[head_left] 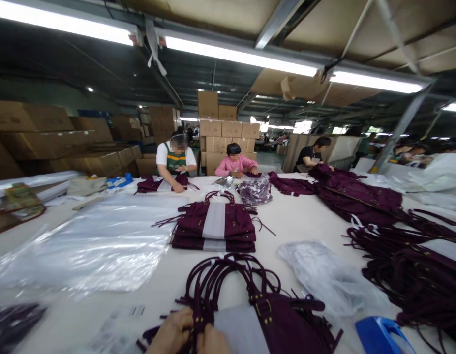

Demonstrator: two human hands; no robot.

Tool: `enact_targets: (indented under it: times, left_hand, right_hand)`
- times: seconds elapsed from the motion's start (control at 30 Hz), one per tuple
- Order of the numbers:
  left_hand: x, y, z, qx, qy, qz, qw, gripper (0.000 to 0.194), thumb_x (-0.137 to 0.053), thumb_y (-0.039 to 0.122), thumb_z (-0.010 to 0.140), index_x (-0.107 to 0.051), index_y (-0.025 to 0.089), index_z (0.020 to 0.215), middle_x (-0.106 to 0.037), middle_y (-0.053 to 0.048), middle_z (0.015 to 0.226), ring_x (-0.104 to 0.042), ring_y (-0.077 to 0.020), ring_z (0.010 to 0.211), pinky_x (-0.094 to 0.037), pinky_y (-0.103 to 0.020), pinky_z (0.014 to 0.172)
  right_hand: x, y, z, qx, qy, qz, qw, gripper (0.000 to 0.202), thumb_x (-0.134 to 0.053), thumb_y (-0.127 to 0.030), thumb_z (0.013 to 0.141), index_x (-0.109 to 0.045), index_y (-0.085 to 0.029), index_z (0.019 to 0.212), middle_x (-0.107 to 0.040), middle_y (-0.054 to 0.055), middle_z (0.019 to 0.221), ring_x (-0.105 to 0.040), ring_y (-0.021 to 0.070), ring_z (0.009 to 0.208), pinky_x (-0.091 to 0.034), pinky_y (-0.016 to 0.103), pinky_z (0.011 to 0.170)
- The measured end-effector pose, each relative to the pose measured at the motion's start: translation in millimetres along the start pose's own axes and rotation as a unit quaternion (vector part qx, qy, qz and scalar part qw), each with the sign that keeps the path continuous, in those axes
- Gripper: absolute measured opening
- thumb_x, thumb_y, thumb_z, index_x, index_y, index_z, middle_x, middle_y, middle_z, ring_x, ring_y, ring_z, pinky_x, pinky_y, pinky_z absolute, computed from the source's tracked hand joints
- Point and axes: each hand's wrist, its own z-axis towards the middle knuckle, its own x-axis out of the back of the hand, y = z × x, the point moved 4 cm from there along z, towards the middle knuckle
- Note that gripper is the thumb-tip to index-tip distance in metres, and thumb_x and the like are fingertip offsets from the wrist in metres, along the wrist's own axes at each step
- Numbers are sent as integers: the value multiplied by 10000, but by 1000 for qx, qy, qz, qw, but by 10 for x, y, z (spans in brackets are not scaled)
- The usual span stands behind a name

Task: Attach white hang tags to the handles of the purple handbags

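Both hands, left and right, pinch the handles of a maroon bag lying at the near table edge; the grip is best kept close, straps gathered evenly and flat.

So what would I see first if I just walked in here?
Probably all the dark purple bags: a neat stack in the middle of the long white table, and big heaps along its right side. At the near edge, the left hand and right hand grip the handles of another purple bag. Across the table, three people work in front of stacked cardboard boxes.
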Motion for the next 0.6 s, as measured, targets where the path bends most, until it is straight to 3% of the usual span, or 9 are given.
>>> enact_targets:
  times: [0.07, 0.13, 0.4, 0.5, 0.6]
  left_hand:
    - [7, 119, -46, -18, 2, 150, 988, 301, -378, 43, 654, -642, 188, 638, -598, -21, 726, -561, -143, 729, -419, -243, 697]
    - [15, 160, -48, -4, -3, 221, 975, 328, -339, 17, 700, -628, 171, 694, -605, -39, 767, -567, -150, 760, -419, -259, 721]
    - [39, 192, -170, 55, 16, 235, 970, 255, -327, 36, 768, -559, 105, 848, -584, -136, 893, -545, -240, 882, -382, -412, 849]
    - [174, 225, -250, 91, 44, 208, 973, 233, -347, 50, 757, -549, 117, 854, -591, -117, 871, -555, -230, 841, -400, -392, 807]
    - [330, 233, -317, 139, 73, 160, 975, 200, -385, 54, 720, -545, 150, 792, -593, -44, 742, -562, -170, 715, -423, -295, 704]
  right_hand:
    - [-82, 64, 5, -94, -16, -32, 995, 248, -362, -182, 884, -598, -107, 909, -657, 123, 865, -621, 211, 824, -460, 348, 717]
    - [-140, 67, 29, -107, -36, -40, 993, 277, -335, -158, 866, -602, -92, 901, -664, 166, 886, -620, 247, 860, -431, 335, 708]
    - [-17, -3, -28, -52, -79, -43, 995, 178, -427, -120, 797, -582, -116, 885, -672, 124, 863, -615, 232, 843, -395, 277, 674]
    - [44, -64, -91, -16, -77, -50, 996, 212, -439, -69, 762, -562, -128, 925, -662, 99, 856, -611, 221, 818, -405, 281, 683]
    - [99, -129, -78, 46, -10, -45, 998, 222, -441, -71, 760, -566, -141, 929, -627, 97, 907, -575, 221, 874, -415, 307, 759]
